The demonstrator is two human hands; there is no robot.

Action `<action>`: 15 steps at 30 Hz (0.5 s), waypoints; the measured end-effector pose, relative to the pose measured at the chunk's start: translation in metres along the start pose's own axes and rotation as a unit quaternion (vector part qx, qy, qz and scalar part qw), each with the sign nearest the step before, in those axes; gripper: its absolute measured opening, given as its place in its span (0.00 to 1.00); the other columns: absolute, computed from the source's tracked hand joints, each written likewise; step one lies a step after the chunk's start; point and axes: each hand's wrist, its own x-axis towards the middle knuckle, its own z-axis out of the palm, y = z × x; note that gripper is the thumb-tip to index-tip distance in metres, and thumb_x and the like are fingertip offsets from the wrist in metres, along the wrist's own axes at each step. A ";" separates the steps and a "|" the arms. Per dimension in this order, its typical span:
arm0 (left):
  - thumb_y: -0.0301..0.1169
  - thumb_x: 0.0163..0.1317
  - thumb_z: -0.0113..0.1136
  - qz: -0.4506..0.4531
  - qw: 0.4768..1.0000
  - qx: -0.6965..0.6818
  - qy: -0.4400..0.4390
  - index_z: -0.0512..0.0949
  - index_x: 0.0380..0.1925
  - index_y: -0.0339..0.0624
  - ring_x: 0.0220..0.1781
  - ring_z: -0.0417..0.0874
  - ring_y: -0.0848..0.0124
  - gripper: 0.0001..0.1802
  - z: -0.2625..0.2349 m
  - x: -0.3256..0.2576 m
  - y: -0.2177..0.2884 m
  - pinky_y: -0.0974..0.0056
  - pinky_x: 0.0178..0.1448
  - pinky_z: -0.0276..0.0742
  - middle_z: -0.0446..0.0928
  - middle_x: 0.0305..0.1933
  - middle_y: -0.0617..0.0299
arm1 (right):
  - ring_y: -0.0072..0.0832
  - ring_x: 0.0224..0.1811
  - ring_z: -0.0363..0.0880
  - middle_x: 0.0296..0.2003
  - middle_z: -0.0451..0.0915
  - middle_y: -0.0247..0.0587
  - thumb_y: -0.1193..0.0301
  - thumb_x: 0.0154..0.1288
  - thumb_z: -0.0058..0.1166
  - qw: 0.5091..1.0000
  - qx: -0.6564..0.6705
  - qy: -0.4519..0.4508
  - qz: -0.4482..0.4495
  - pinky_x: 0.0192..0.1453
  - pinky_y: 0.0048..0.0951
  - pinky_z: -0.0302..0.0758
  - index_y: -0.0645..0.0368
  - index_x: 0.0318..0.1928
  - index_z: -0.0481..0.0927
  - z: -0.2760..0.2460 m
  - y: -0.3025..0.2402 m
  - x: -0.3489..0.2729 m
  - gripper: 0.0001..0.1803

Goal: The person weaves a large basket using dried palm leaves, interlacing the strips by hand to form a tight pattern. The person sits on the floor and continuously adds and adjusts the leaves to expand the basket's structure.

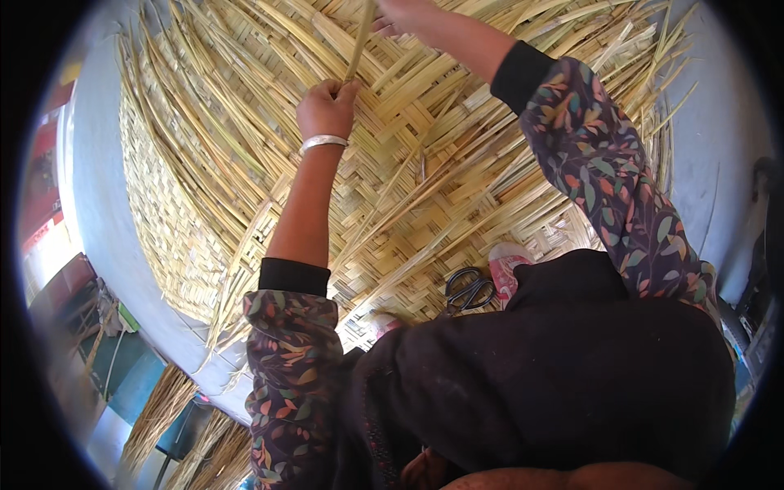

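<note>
A large woven mat of pale yellow reed strips (425, 188) spreads across a grey floor, with loose strip ends sticking out along its edges. My left hand (327, 108), a silver bangle on the wrist, pinches one long strip (359, 41) where it meets the weave. Higher up at the frame's top edge, my right hand (404, 16) grips the same strip. Both forearms reach out over the mat in floral sleeves pushed back over black cuffs.
Black scissors (467, 291) lie on the mat near my knees, beside a pink shoe (506, 269). Bundles of loose reeds (163, 408) lie at lower left past the grey floor (98, 204). A dark object sits at the right edge.
</note>
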 end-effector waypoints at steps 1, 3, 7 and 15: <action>0.44 0.52 0.63 -0.011 0.999 -0.011 0.028 0.82 0.25 0.37 0.26 0.79 0.56 0.19 0.004 0.000 -0.002 0.57 0.35 0.75 0.78 0.23 0.49 | 0.38 0.42 0.74 0.47 0.68 0.51 0.60 0.68 0.45 0.992 -0.121 -0.033 -0.013 0.44 0.35 0.74 0.68 0.51 0.68 0.013 -0.010 -0.011 0.22; 0.44 0.52 0.63 -0.045 0.995 -0.024 0.081 0.82 0.25 0.37 0.25 0.80 0.56 0.18 0.010 -0.001 -0.008 0.57 0.35 0.75 0.79 0.22 0.49 | 0.43 0.50 0.76 0.55 0.67 0.59 0.61 0.66 0.49 0.974 -0.215 -0.075 -0.023 0.53 0.38 0.76 0.74 0.56 0.67 0.025 -0.016 -0.016 0.28; 0.42 0.51 0.64 -0.103 0.981 -0.097 0.133 0.82 0.24 0.35 0.25 0.80 0.57 0.18 0.021 -0.001 -0.015 0.58 0.34 0.75 0.79 0.22 0.48 | 0.36 0.44 0.78 0.43 0.76 0.54 0.57 0.58 0.61 0.987 -0.113 -0.111 -0.008 0.46 0.33 0.76 0.72 0.51 0.71 0.039 0.006 -0.009 0.31; 0.32 0.52 0.61 -0.098 0.959 -0.228 0.141 0.76 0.32 0.31 0.18 0.75 0.72 0.14 0.045 0.014 -0.054 0.67 0.23 0.71 0.76 0.20 0.58 | 0.33 0.48 0.77 0.47 0.76 0.50 0.66 0.53 0.65 0.986 0.044 -0.163 0.009 0.48 0.31 0.75 0.68 0.58 0.67 0.052 0.019 0.002 0.34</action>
